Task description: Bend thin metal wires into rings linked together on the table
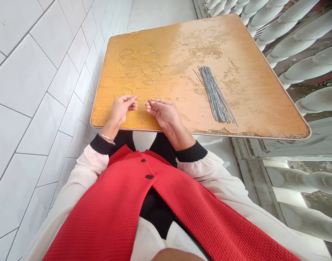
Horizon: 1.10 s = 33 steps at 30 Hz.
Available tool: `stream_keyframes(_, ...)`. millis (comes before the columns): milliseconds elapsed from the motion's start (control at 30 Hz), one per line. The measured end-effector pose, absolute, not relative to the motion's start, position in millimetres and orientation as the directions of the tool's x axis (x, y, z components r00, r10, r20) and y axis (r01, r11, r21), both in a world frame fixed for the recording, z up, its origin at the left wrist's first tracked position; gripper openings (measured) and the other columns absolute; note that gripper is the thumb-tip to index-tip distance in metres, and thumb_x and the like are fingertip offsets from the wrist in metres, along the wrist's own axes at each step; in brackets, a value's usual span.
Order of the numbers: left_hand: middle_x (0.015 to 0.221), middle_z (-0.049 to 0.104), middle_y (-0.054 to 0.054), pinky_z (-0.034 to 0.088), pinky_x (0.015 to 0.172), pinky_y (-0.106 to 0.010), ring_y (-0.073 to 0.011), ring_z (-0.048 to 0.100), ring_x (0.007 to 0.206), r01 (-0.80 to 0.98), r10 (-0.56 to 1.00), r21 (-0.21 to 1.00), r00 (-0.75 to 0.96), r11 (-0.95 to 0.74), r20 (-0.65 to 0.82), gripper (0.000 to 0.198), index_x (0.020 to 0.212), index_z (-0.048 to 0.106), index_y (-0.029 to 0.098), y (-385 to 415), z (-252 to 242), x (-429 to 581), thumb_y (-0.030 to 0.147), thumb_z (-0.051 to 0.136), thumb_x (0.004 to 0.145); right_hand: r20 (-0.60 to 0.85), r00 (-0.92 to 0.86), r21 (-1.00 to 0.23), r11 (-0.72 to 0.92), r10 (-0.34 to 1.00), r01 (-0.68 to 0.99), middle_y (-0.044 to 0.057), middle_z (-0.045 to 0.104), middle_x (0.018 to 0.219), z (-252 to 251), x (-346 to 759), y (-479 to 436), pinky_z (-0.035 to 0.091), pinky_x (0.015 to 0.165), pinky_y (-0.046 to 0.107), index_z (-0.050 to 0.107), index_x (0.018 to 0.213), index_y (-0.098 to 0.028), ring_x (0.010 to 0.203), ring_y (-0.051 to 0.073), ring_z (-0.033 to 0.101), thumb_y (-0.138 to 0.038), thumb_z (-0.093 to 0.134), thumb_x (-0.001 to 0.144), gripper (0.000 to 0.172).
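Several thin wire rings (138,69) lie in a loose, overlapping cluster on the far left part of a worn orange wooden tabletop (179,112). A bundle of straight grey wires (215,95) lies to the right. My left hand (121,108) and my right hand (163,114) rest near the table's front edge, fingertips curled towards each other. A faint thin wire (149,102) seems to run between them, pinched in both sets of fingers. The nearest rings lie just beyond my left hand.
A metal bangle (106,137) circles my left wrist. White tiles (38,87) extend along the table's left side. A pale balustrade (298,43) runs along the right side. The tabletop's front edge lies close to my red vest (144,195).
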<state>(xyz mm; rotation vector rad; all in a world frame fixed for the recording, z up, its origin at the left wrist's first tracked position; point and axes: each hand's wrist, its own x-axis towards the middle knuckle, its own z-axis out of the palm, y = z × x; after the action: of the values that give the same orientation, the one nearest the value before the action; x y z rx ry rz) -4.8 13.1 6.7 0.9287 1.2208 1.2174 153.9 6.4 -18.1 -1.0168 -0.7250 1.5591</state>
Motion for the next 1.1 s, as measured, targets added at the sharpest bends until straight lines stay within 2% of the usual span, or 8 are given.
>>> stream_keyframes(167,0.063,0.062,0.007,0.051,0.067,-0.015,-0.0007,0.058,0.054,-0.262,0.98,0.958,-0.127,0.119,-0.156,0.011,0.08,0.065,0.014,9,0,11,0.013,0.066,0.091,-0.239,0.014,-0.827,-0.196,0.971,-0.528,-0.001,0.07,0.073,-18,144,2,0.059,0.071,0.014,0.069,0.071,-0.018,0.069,0.005,0.068,-0.003,0.06,0.086,0.022)
stream_keyframes(433,0.069,0.065,0.005,0.05,0.062,-0.017,-0.0025,0.061,0.057,-0.183,0.985,0.982,-0.156,0.04,-0.069,0.009,0.082,0.07,0.015,9,-7,13,0.02,0.069,0.089,-0.24,-0.001,-0.844,-0.209,0.971,-0.494,-0.001,0.07,0.073,-17,147,5,0.057,0.066,0.013,0.066,0.074,-0.018,0.064,0.005,0.067,-0.007,0.064,0.086,0.017)
stream_keyframes(667,0.067,0.065,0.005,0.048,0.057,-0.016,-0.0023,0.06,0.052,-0.245,0.987,0.963,-0.085,0.11,-0.134,0.012,0.081,0.07,0.014,7,-2,7,0.023,0.076,0.085,-0.269,-0.009,-0.837,-0.238,0.963,-0.493,0.0,0.071,0.07,-11,153,5,0.056,0.061,0.013,0.071,0.074,-0.016,0.06,0.005,0.066,-0.005,0.06,0.088,0.02)
stream_keyframes(900,0.067,0.068,0.003,0.05,0.062,-0.015,-0.0026,0.065,0.058,-0.427,0.982,0.889,-0.003,0.167,-0.187,0.013,0.079,0.072,0.012,3,-5,9,0.013,0.067,0.091,-0.222,-0.022,-0.86,-0.207,0.975,-0.467,-0.002,0.07,0.071,-11,151,3,0.047,0.048,0.01,0.074,0.072,-0.017,0.052,0.002,0.055,-0.009,0.071,0.076,0.01)
stream_keyframes(1100,0.071,0.071,0.001,0.052,0.067,-0.017,-0.004,0.067,0.06,-0.446,0.976,0.871,0.037,0.207,-0.213,0.012,0.079,0.072,0.012,1,-5,12,0.017,0.07,0.09,-0.213,0.004,-0.86,-0.186,0.977,-0.476,-0.001,0.069,0.069,-13,149,3,0.045,0.048,0.012,0.077,0.071,-0.016,0.05,0.002,0.053,-0.008,0.075,0.069,0.008)
